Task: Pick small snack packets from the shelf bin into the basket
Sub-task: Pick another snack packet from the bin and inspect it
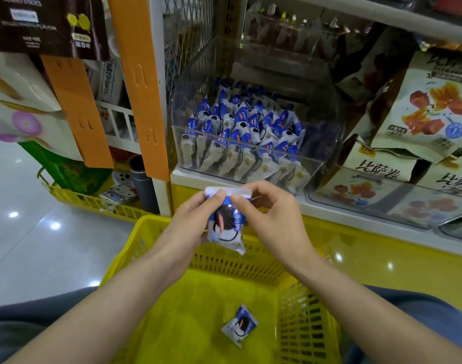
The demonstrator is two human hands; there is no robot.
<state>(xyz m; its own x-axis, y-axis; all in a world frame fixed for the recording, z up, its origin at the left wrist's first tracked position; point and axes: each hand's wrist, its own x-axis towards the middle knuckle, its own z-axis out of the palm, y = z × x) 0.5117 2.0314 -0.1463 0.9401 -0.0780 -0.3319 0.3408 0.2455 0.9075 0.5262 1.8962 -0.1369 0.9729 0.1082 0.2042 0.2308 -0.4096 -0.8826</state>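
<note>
We hold one snack packet (pixel 226 224) in both hands above the far rim of the yellow basket (pixel 300 319); left hand (pixel 191 219) wraps its left edge, thumb pressed on the top seal; right hand (pixel 266 208) pinches the top right corner between thumb and forefinger; both grips closed on the same packet. Packet hangs upright, crimped top seal flat and translucent, body glossy blue-and-white film, slightly puffed, bottom corner drooping just over the basket rim.

Basket sits below our forearms; slotted plastic walls, smooth solid floor; a second packet (pixel 239 325) lies flat on that floor, tilted, right of centre, apart from the walls; rest of the floor is bare, so plenty of room below the hands.

Shelf bin (pixel 327 143) is clear rigid plastic with rounded corners and a low front wall, sitting on the white shelf edge (pixel 187 177) just beyond the hands; packets (pixel 240 135) stand packed in rows leaning forward, filling the left and middle, right side looks thinner. Top of bin is open; a wire mesh panel (pixel 187 40) bounds it on the left. Large matte snack bags (pixel 429 106) crowd the right; orange cardboard strips (pixel 143 85) hang left; glossy tiled floor (pixel 17 206) beyond.
</note>
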